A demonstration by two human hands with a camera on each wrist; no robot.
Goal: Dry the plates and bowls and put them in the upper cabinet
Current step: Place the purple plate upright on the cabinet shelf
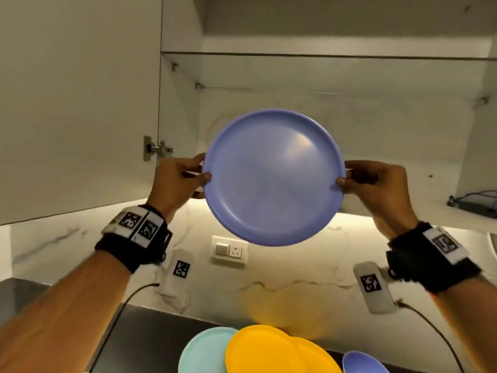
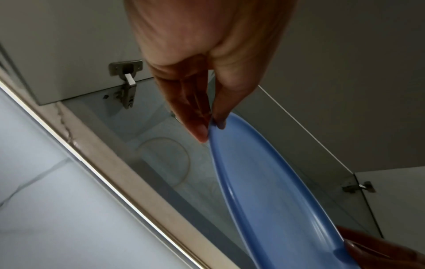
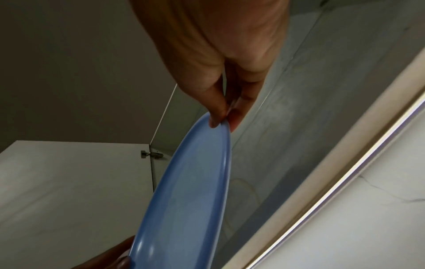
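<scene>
You've got the blue plate (image 1: 274, 177) pinched at opposite rims by both hands, left (image 1: 177, 179) & right (image 1: 376, 184), raised before the open upper cabinet (image 1: 322, 76), not shelved yet; teal plate (image 1: 204, 351), yellow plates (image 1: 269, 351) etc. wait on desk.

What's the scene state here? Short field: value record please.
held item: blue plate, tilted, raised before the cabinet
left hand: pinches plate's left rim
right hand: pinches plate's right rim
upper cabinet: door open, lower shelf bare where visible
counter below: teal plate, yellow plates, blue bowl
</scene>
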